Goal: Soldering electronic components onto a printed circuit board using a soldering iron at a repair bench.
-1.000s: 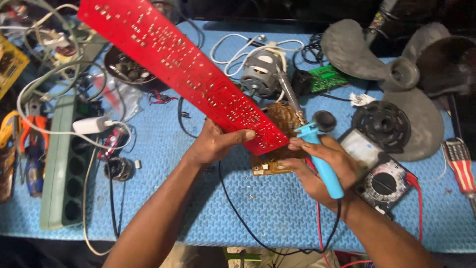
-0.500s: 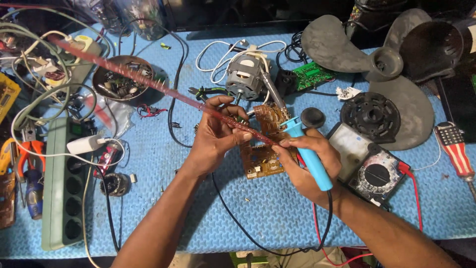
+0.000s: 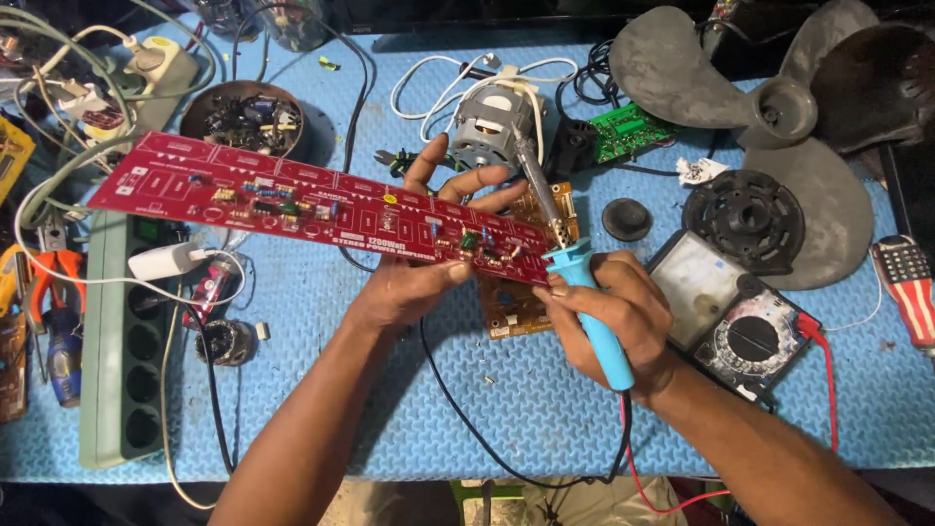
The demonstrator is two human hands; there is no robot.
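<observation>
A long red circuit board [image 3: 312, 205] with a few small parts on it is held level over the blue mat by my left hand [image 3: 424, 263], thumb on the near edge and fingers behind. My right hand [image 3: 614, 317] grips a blue-handled soldering iron [image 3: 575, 263]; its metal tip points up and away past the board's right end. A smaller brown circuit board [image 3: 516, 297] lies on the mat under both hands.
An electric motor [image 3: 492, 122], a green board [image 3: 628, 131], grey fan blades [image 3: 779, 107], a black round hub [image 3: 745, 214] and a multimeter [image 3: 735, 317] lie behind and right. A green power strip [image 3: 122, 380], pliers [image 3: 54, 278], tangled cables and a bowl of parts [image 3: 243, 117] fill the left.
The red board has turned from solder side up, through edge-on, to component side up, and now lies lower and flatter. The right hand with the iron stayed roughly in place.
</observation>
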